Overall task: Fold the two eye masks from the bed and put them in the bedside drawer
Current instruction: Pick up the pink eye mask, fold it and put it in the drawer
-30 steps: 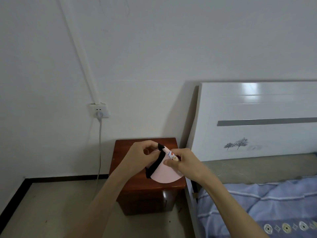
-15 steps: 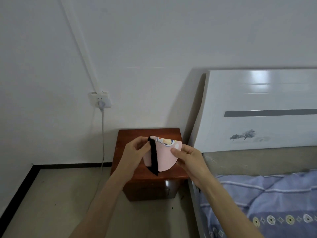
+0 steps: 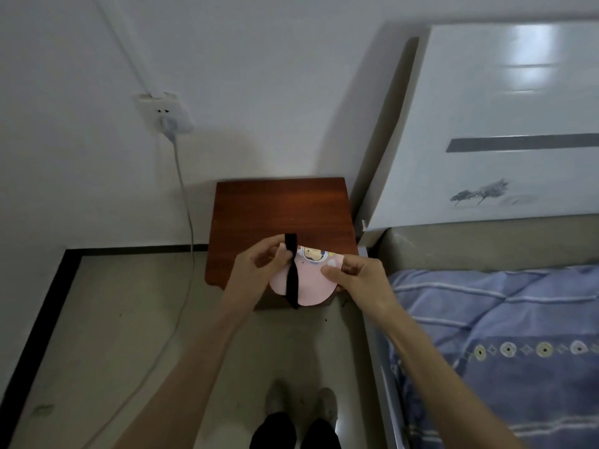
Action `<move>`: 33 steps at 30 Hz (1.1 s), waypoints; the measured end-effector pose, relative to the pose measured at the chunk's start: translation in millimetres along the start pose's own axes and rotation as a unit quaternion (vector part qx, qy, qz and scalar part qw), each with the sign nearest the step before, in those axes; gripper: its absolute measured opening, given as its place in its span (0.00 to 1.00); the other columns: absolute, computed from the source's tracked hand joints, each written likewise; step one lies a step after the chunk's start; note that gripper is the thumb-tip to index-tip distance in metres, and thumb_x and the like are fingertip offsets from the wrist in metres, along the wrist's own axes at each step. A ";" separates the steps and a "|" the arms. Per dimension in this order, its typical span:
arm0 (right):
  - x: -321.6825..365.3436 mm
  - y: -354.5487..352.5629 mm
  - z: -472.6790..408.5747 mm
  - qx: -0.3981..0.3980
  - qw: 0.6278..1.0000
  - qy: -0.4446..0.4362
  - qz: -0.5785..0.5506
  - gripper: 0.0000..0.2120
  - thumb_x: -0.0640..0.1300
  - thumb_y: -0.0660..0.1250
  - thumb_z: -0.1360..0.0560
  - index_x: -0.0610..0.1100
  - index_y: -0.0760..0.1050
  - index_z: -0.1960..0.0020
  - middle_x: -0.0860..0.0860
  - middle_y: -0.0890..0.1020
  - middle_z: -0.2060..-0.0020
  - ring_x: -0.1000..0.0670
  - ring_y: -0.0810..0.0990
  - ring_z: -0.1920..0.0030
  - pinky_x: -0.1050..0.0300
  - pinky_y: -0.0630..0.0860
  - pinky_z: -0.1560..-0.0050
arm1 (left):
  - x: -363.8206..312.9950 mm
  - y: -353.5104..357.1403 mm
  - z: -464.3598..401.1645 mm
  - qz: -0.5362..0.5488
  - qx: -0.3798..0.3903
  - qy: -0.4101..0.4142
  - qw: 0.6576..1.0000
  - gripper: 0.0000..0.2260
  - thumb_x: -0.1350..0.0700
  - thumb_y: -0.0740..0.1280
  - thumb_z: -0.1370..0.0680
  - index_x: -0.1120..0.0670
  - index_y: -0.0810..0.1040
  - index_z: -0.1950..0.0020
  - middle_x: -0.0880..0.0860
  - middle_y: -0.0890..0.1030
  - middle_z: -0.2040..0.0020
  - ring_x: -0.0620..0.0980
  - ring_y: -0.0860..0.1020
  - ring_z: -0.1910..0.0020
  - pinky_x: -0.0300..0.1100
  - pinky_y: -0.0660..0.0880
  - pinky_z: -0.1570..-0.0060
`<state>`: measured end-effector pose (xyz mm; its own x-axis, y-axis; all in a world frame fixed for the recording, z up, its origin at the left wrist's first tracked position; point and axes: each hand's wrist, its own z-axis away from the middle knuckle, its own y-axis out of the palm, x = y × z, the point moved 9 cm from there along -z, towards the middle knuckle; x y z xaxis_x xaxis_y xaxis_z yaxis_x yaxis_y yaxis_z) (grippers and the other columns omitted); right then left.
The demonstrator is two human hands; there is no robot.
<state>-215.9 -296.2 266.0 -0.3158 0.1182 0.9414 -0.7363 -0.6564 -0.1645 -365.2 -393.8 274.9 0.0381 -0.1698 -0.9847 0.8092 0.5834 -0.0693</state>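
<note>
A folded pink eye mask (image 3: 311, 285) with a cartoon print along its top edge is held in the air over the front of the dark red wooden bedside cabinet (image 3: 282, 212). My left hand (image 3: 259, 265) pinches its black strap (image 3: 291, 270), which hangs down across the pink face. My right hand (image 3: 355, 275) grips the mask's right edge. The cabinet's drawer front is hidden below the mask and hands. No second mask is in view.
The bed with a blue patterned quilt (image 3: 505, 335) and a white headboard (image 3: 505, 124) stands to the right of the cabinet. A wall socket (image 3: 163, 113) with a white cable (image 3: 184, 202) is on the left. My feet (image 3: 299, 403) stand on the tiled floor.
The view has tipped downward and moved closer to the cabinet. The mask has turned so its pink face and strap show, with both hands still on it.
</note>
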 end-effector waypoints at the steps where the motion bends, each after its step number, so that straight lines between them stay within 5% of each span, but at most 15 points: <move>1: -4.1 1.4 0.8 0.006 1.000 0.005 0.005 0.04 0.34 0.68 0.30 0.32 0.79 0.57 0.39 0.82 0.63 0.55 0.76 0.68 0.66 0.74 0.67 | 4.1 4.4 0.9 0.002 0.025 -0.012 1.000 0.11 0.59 0.68 0.27 0.41 0.81 0.57 0.39 0.83 0.61 0.38 0.79 0.60 0.29 0.75 0.63; 4: -14.6 6.8 2.8 0.015 1.000 0.017 0.016 0.04 0.35 0.68 0.29 0.33 0.79 0.57 0.36 0.83 0.59 0.56 0.77 0.66 0.69 0.73 0.67 | 20.6 11.9 2.4 -0.021 0.079 -0.054 0.995 0.08 0.57 0.69 0.27 0.44 0.78 0.61 0.42 0.80 0.59 0.42 0.78 0.61 0.35 0.74 0.67; 7: -41.7 12.8 3.3 0.013 0.997 0.064 -0.031 0.05 0.37 0.67 0.28 0.46 0.79 0.58 0.47 0.84 0.59 0.54 0.80 0.61 0.68 0.77 0.62 | 45.8 7.4 -0.1 -0.026 0.052 -0.090 0.994 0.04 0.56 0.67 0.26 0.46 0.78 0.59 0.46 0.79 0.57 0.45 0.77 0.59 0.35 0.73 0.67; 12: -136.5 13.3 -8.2 -0.006 0.986 0.163 -0.043 0.07 0.39 0.62 0.25 0.45 0.75 0.49 0.45 0.80 0.52 0.47 0.79 0.50 0.58 0.78 0.52 | 146.8 -14.9 7.3 -0.004 -0.044 -0.200 0.979 0.12 0.58 0.62 0.23 0.59 0.74 0.41 0.61 0.78 0.40 0.54 0.77 0.46 0.45 0.75 0.47; 16: -231.4 5.4 -34.3 -0.022 0.973 0.223 0.053 0.06 0.38 0.60 0.24 0.40 0.74 0.50 0.38 0.80 0.51 0.38 0.78 0.47 0.43 0.76 0.43 | 251.5 -51.9 13.9 -0.077 -0.084 -0.265 0.957 0.21 0.57 0.61 0.22 0.58 0.63 0.30 0.56 0.68 0.30 0.49 0.68 0.34 0.41 0.62 0.34; 21: -312.3 5.7 -79.2 -0.030 0.960 0.251 0.121 0.30 0.32 0.62 0.28 0.42 0.58 0.29 0.46 0.74 0.47 0.45 0.74 0.45 0.49 0.73 0.45 | 347.5 -91.7 -5.3 -0.116 -0.105 -0.315 0.936 0.34 0.51 0.64 0.24 0.54 0.48 0.25 0.53 0.54 0.23 0.49 0.56 0.26 0.44 0.56 0.29; 25: -336.7 6.4 -117.2 -0.026 0.972 0.210 0.101 0.39 0.29 0.61 0.30 0.54 0.48 0.28 0.40 0.77 0.47 0.42 0.77 0.50 0.45 0.75 0.48 | 370.4 -112.5 -41.8 -0.128 -0.144 -0.268 0.944 0.38 0.50 0.67 0.26 0.51 0.46 0.25 0.51 0.53 0.23 0.47 0.56 0.28 0.46 0.56 0.28; 29: -347.1 2.5 -130.2 -0.046 0.974 0.208 0.073 0.38 0.30 0.61 0.30 0.62 0.53 0.33 0.40 0.76 0.41 0.40 0.77 0.45 0.40 0.76 0.44 | 370.8 -119.6 -61.6 -0.079 -0.170 -0.212 0.959 0.34 0.54 0.70 0.28 0.50 0.55 0.27 0.50 0.61 0.26 0.47 0.58 0.29 0.40 0.57 0.34; 33: -352.0 2.1 -125.0 -0.023 0.973 0.231 0.013 0.39 0.27 0.60 0.30 0.71 0.56 0.42 0.48 0.76 0.45 0.49 0.78 0.51 0.51 0.81 0.58 | 367.5 -124.4 -64.0 -0.049 -0.170 -0.193 0.965 0.31 0.56 0.71 0.28 0.54 0.59 0.30 0.53 0.65 0.28 0.50 0.61 0.28 0.42 0.59 0.32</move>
<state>-181.2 -246.1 -102.5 -0.5615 0.4310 0.7063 -0.7476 -0.6302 -0.2098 -489.4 -477.9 -88.6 0.2400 -0.4820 -0.8427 0.5832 0.7655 -0.2717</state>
